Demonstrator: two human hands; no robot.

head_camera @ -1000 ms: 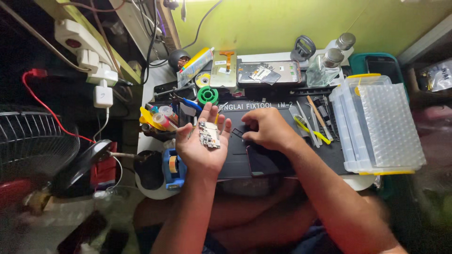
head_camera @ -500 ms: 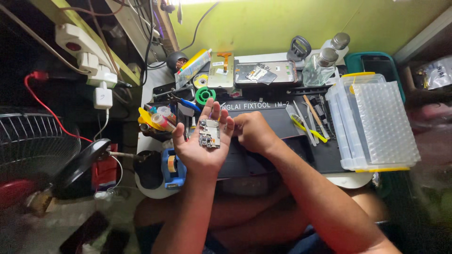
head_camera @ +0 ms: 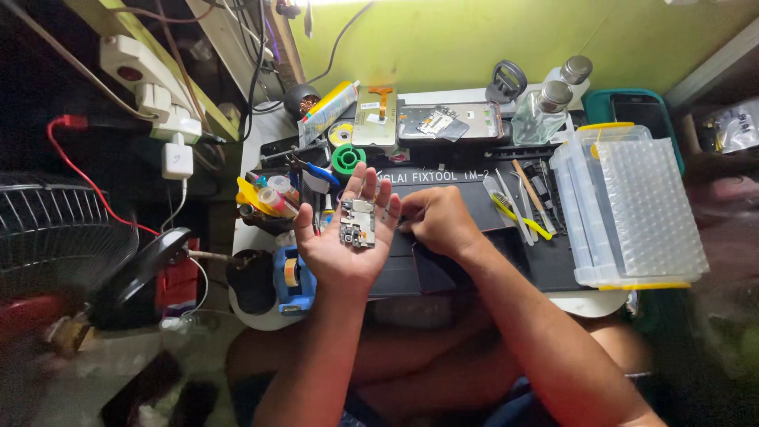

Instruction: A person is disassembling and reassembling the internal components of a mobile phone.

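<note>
The left hand (head_camera: 345, 241) lies palm up, fingers spread, with a small circuit board (head_camera: 357, 224) resting on it. The right hand (head_camera: 437, 221) is curled, perhaps on a thin tool, above the black work mat (head_camera: 474, 261). 2 glass bottles (head_camera: 545, 111) and a clear plastic organizer box (head_camera: 632, 209) crowd the table (head_camera: 261, 316).

Matt black rubbery work mat (head_camera: 506, 261), clear ribbed plastic box (head_camera: 640, 205), glossy glass bottles (head_camera: 541, 115), metal-shielded circuit board (head_camera: 357, 224).

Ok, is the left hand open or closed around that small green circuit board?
Open. The left hand is palm up with fingers spread, and the small green circuit board lies flat on it, ungripped.
</note>
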